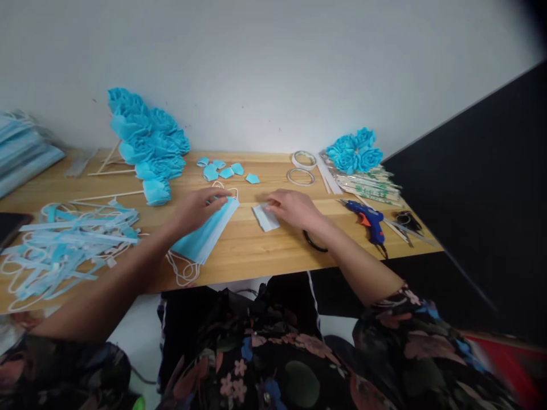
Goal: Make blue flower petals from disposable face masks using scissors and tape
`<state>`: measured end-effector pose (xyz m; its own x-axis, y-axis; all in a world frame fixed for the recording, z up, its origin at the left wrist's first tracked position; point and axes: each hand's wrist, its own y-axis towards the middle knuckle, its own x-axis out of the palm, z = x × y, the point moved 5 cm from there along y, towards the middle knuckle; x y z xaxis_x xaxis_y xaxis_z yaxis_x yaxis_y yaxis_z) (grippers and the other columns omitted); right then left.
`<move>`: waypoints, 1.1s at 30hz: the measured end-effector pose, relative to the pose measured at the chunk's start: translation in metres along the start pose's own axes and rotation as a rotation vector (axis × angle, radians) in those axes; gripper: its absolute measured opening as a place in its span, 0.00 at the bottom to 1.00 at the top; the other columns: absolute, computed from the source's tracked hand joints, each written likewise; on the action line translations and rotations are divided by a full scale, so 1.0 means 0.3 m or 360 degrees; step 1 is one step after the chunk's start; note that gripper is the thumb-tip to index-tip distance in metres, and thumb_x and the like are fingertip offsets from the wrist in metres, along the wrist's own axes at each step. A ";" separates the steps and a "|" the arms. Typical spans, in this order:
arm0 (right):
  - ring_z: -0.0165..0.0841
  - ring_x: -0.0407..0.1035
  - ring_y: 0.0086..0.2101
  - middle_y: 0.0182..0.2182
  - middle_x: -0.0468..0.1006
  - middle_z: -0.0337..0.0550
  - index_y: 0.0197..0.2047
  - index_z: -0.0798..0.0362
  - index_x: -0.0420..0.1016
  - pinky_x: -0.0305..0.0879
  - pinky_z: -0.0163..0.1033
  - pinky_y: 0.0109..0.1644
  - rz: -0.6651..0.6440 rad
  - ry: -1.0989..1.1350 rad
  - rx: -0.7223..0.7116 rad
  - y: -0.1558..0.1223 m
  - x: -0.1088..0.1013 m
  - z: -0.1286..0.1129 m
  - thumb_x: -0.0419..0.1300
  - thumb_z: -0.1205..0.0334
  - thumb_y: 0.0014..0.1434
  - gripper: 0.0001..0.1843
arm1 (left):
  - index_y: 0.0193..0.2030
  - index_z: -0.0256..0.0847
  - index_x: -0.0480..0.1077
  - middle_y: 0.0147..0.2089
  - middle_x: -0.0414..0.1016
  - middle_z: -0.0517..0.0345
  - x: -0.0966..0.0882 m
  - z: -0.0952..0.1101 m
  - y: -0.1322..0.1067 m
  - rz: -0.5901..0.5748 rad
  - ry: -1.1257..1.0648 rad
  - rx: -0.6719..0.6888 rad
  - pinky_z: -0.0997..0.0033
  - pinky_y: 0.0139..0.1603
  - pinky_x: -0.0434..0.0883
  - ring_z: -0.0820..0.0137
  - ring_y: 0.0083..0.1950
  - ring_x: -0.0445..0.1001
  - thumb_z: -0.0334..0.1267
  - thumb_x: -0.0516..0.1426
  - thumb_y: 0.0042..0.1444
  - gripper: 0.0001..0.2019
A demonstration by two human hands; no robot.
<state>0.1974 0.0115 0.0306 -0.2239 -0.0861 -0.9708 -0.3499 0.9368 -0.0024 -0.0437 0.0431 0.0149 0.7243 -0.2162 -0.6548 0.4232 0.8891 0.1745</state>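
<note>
A blue face mask [205, 238] with white ear loops lies slanted near the table's front edge. My left hand [200, 209] rests over its upper part, fingers loosely stretched and apart, not visibly gripping it. To the right is a small folded white piece of fabric [265, 218]. Against its upper right edge, the fingers of my right hand [291, 206] are curled together, holding it at the tabletop; the fingertips are partly hidden. Just beyond both hands, several small blue cut petals [225, 173] are scattered.
Blue fabric flowers [149, 142] on sticks stand back left, above a tangle of mask strips [72, 242]. Stacked masks [25, 151] and a dark phone [12, 229] sit far left. Tape rolls [300, 177], more flowers [354, 151], and a blue glue gun [366, 221] lie right.
</note>
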 end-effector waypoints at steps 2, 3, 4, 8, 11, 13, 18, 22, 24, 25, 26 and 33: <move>0.39 0.74 0.44 0.46 0.82 0.47 0.54 0.49 0.76 0.58 0.37 0.37 -0.0076 -0.0048 0.0006 0.023 0.025 -0.026 0.60 0.54 0.66 0.16 | 0.52 0.42 0.80 0.52 0.83 0.48 0.021 -0.007 -0.013 -0.0103 0.0102 0.0010 0.58 0.53 0.73 0.58 0.48 0.80 0.48 0.54 0.62 0.20; 0.40 0.74 0.43 0.46 0.81 0.48 0.53 0.50 0.76 0.57 0.37 0.36 -0.0101 -0.0073 0.0019 0.034 0.035 -0.030 0.61 0.54 0.66 0.15 | 0.52 0.42 0.80 0.52 0.83 0.48 0.024 -0.009 -0.017 -0.0130 0.0142 0.0007 0.57 0.55 0.72 0.57 0.50 0.79 0.47 0.54 0.62 0.19; 0.40 0.73 0.43 0.45 0.81 0.49 0.50 0.52 0.76 0.56 0.37 0.36 -0.0114 -0.0087 0.0027 0.042 0.042 -0.031 0.61 0.55 0.65 0.13 | 0.51 0.42 0.80 0.52 0.83 0.48 0.023 -0.008 -0.021 -0.0140 0.0163 0.0002 0.56 0.56 0.72 0.57 0.51 0.79 0.47 0.54 0.62 0.19; 0.35 0.71 0.36 0.37 0.79 0.44 0.38 0.52 0.74 0.55 0.37 0.36 -0.0019 0.0191 -0.0050 0.058 0.043 -0.046 0.61 0.60 0.63 0.05 | 0.52 0.44 0.80 0.56 0.81 0.48 0.014 0.013 -0.016 -0.0143 0.0040 -0.0034 0.56 0.58 0.71 0.55 0.55 0.78 0.48 0.55 0.62 0.18; 0.30 0.67 0.30 0.29 0.76 0.37 0.35 0.51 0.71 0.55 0.36 0.35 0.0084 0.0618 -0.0093 0.063 0.025 -0.074 0.62 0.59 0.62 0.07 | 0.56 0.43 0.78 0.52 0.82 0.47 0.039 0.042 0.007 -0.0184 -0.0309 -0.0080 0.56 0.53 0.73 0.55 0.50 0.80 0.48 0.62 0.57 0.22; 0.29 0.64 0.28 0.27 0.73 0.34 0.35 0.51 0.70 0.55 0.36 0.34 0.0145 0.0807 -0.0096 0.070 0.010 -0.094 0.62 0.58 0.61 0.07 | 0.58 0.42 0.76 0.47 0.83 0.47 0.079 0.068 0.029 -0.0264 -0.0605 -0.0073 0.58 0.48 0.75 0.57 0.45 0.81 0.45 0.67 0.50 0.27; 0.29 0.67 0.29 0.30 0.76 0.34 0.44 0.50 0.72 0.58 0.35 0.34 0.0281 0.1142 -0.0101 0.086 -0.010 -0.086 0.63 0.57 0.58 0.11 | 0.53 0.39 0.77 0.42 0.82 0.49 0.163 0.103 0.087 -0.0296 -0.1127 -0.0122 0.62 0.40 0.76 0.61 0.40 0.81 0.36 0.67 0.48 0.23; 0.31 0.69 0.29 0.28 0.75 0.35 0.53 0.51 0.72 0.63 0.37 0.35 0.0517 0.1267 0.0038 0.015 0.015 -0.012 0.59 0.52 0.62 0.19 | 0.49 0.36 0.78 0.34 0.81 0.51 0.149 0.070 0.120 -0.0053 -0.1126 -0.0295 0.65 0.35 0.74 0.66 0.31 0.78 0.32 0.64 0.51 0.17; 0.31 0.68 0.28 0.28 0.76 0.36 0.52 0.51 0.74 0.63 0.37 0.35 0.0580 0.1161 0.0172 -0.055 0.044 0.019 0.57 0.52 0.64 0.17 | 0.47 0.35 0.78 0.33 0.81 0.51 0.132 0.054 0.123 0.0018 -0.1144 -0.0328 0.68 0.34 0.73 0.67 0.31 0.78 0.32 0.64 0.51 0.15; 0.31 0.68 0.28 0.28 0.75 0.37 0.52 0.50 0.76 0.62 0.37 0.34 0.0568 0.1067 0.0214 -0.091 0.060 0.029 0.57 0.53 0.65 0.16 | 0.46 0.35 0.78 0.32 0.82 0.51 0.125 0.045 0.122 0.0044 -0.1174 -0.0340 0.69 0.33 0.72 0.67 0.31 0.78 0.33 0.65 0.51 0.14; 0.32 0.69 0.28 0.28 0.77 0.37 0.52 0.51 0.76 0.62 0.37 0.35 0.0506 0.0993 0.0203 -0.122 0.078 0.033 0.58 0.54 0.64 0.16 | 0.45 0.35 0.78 0.32 0.82 0.51 0.121 0.037 0.119 0.0066 -0.1211 -0.0351 0.69 0.33 0.72 0.67 0.31 0.78 0.33 0.65 0.51 0.13; 0.34 0.73 0.28 0.31 0.82 0.41 0.51 0.50 0.79 0.67 0.39 0.35 0.0428 0.0723 0.0181 -0.145 0.086 0.184 0.56 0.55 0.65 0.17 | 0.42 0.36 0.78 0.37 0.83 0.51 0.133 -0.006 0.104 0.0223 -0.1474 -0.0453 0.71 0.35 0.73 0.68 0.34 0.78 0.32 0.67 0.49 0.12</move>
<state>0.2570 -0.0128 -0.0076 -0.6717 0.0472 -0.7393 -0.1313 0.9746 0.1815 -0.0025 0.0628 -0.0072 0.9503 -0.2244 0.2159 0.2417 0.9687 -0.0569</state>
